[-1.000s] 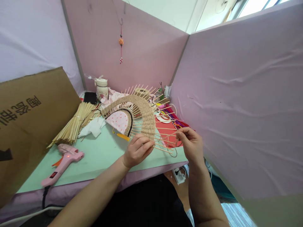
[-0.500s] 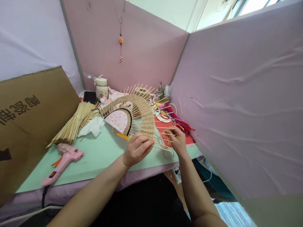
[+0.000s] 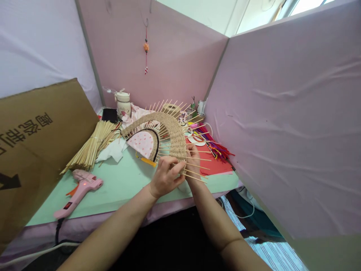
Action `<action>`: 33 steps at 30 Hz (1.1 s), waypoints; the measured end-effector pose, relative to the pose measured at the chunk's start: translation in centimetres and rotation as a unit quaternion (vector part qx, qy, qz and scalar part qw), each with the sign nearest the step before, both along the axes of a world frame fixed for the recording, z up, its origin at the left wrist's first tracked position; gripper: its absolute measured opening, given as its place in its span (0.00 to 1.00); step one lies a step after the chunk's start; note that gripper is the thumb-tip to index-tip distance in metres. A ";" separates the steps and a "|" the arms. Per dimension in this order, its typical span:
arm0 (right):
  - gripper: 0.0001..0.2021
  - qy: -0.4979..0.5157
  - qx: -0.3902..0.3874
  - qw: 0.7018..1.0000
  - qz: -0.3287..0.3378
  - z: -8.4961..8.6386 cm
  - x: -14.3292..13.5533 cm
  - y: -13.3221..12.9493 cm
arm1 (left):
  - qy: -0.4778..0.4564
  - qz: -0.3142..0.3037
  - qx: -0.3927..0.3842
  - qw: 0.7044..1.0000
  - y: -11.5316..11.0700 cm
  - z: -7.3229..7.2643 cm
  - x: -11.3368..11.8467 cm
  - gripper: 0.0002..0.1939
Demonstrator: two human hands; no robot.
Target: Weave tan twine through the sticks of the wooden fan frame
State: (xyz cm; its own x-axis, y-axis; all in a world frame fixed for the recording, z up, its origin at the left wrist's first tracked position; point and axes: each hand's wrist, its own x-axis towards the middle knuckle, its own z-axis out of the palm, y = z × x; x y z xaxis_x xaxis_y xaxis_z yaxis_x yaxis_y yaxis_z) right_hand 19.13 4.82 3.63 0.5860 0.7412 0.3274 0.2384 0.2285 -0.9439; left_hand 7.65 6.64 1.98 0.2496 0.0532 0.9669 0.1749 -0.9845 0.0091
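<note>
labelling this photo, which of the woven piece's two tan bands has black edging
The narrow inner band, curving around the pink dotted centre, has it. The wider outer band, held by the left hand, is plain tan.

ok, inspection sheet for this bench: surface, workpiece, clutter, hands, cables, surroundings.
Surface: pale green tabletop, pink cloth below its front edge.
Workpiece: woven fan, bare stick ends radiating outward; polka-dot patch at its inner part.
Clutter: stick bundle, white tissue, pink glue gun with red light lit, bottle, red sheet.
Hands: left hand grips the fan's near end; right hand behind the sticks, grip unclear.
Cables: black cord at glue gun; white cable beside it.
Surroundings: cardboard left; pink partition behind, ornament hanging before it.
</note>
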 end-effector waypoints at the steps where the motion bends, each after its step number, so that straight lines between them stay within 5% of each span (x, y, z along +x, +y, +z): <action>1: 0.13 0.035 0.019 0.999 0.011 0.2 0.0 -0.1 | 0.002 0.004 0.004 1.000 0.1 0.0 -0.1 0.19; 12: 0.12 0.153 0.081 0.985 0.030 0.1 0.1 -0.6 | -0.008 -0.046 0.008 0.999 0.5 0.2 -0.6 0.15; 26: 0.13 0.164 0.041 0.983 0.072 -0.4 1.3 -0.9 | 0.021 -0.009 0.007 1.000 -0.1 0.6 -0.4 0.10; 33: 0.12 0.159 0.057 0.985 0.047 -0.6 1.2 -0.9 | 0.040 -0.002 0.020 0.999 0.2 0.0 -0.3 0.17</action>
